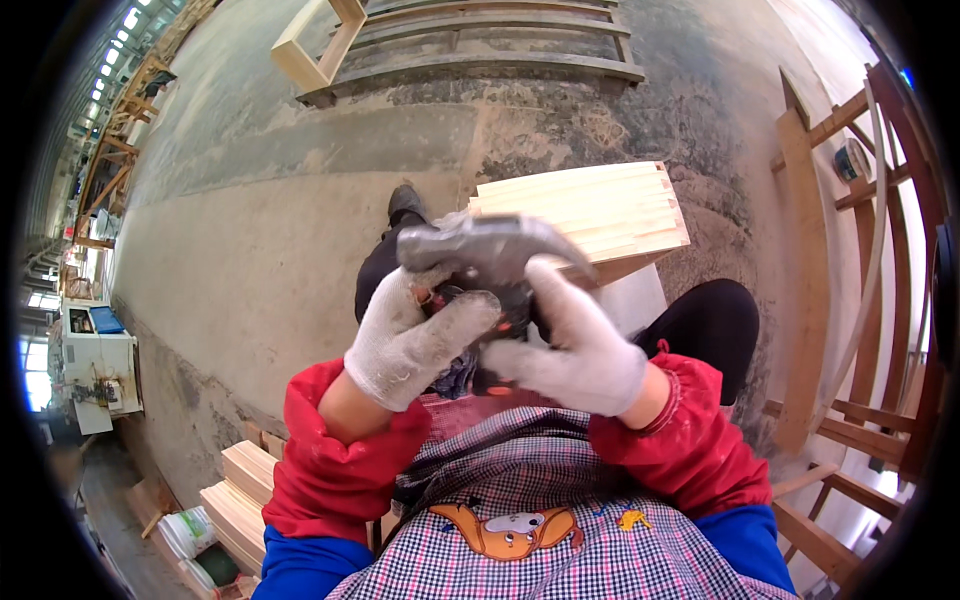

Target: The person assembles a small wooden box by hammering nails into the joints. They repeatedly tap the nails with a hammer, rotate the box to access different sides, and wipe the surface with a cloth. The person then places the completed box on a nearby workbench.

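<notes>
In front of my lap is a dark claw hammer [490, 240], its metal head uppermost and slightly blurred. My left hand [405, 345], in a white work glove, curls in below the left end of the head, with the thumb across the handle's side. On the other side my right hand [575, 355], also gloved, wraps the dark handle with its orange-red marks, thumb raised toward the head. The fingertips of both hands are partly hidden. Just beyond the hammer stands a pale wooden box-like piece [590, 210] with jointed corners; the hammer covers its near left part.
A slatted wooden rack [490, 65] lies on the floor ahead, an open wooden frame [315, 45] on its left end. Wooden racking [800, 270] rises at right. Stacked pale boards [240, 490] and a white bucket [188, 532] are at lower left.
</notes>
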The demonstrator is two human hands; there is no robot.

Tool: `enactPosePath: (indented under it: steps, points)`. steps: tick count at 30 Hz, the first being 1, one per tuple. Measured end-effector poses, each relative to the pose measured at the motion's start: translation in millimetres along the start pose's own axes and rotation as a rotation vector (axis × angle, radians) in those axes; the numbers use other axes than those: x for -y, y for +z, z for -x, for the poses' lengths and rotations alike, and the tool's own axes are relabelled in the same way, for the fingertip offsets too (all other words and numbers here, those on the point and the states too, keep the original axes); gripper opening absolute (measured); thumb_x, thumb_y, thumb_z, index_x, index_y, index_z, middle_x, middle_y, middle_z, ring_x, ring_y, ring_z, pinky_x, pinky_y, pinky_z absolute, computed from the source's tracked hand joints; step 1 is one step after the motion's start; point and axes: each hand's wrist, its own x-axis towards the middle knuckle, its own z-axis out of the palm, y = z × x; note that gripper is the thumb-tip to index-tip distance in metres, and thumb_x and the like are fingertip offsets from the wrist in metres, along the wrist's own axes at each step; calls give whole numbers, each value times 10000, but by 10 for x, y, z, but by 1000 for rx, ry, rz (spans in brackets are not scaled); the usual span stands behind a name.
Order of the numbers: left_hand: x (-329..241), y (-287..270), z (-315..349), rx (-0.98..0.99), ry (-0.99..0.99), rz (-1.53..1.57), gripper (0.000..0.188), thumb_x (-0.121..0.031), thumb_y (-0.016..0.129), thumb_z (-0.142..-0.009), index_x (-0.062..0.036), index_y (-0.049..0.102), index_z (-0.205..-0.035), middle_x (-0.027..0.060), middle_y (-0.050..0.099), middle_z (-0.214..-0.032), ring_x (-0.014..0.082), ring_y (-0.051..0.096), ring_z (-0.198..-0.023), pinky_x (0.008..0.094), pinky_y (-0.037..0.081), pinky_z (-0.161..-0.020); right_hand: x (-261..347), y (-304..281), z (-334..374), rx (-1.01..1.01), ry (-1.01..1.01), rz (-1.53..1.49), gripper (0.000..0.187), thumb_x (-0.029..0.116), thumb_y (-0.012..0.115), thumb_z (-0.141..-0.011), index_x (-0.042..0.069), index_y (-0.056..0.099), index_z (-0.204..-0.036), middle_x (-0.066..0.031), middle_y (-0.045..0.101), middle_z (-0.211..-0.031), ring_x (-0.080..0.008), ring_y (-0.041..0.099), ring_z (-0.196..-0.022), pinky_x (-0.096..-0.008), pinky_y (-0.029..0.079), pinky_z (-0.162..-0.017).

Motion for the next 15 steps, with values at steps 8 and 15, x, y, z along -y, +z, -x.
enactPosePath:
  steps: [8, 15]
  points:
    - [371, -760, -572, -360, -37, -413, 411, -183, 639, -983, 21, 564, -1332, 79, 650, -1077, 142, 616, -897, 281, 515, -816, -121, -909, 648, -774, -78, -376, 468, 86, 578, -924, 19, 511, -1383, -27, 576, -911, -110, 585, -664, -247, 487, -514]
    - [1067, -750, -1229, -212, -17, -961, 804, -356, 804, -867, 22, 437, -1474, 171, 577, -1341, 201, 574, -1154, 325, 467, -1006, -400, -1032, 988, -448, 513, -5, 523, 111, 677, -836, -22, 571, -1331, -29, 584, -764, -99, 568, -616, -237, 471, -550]
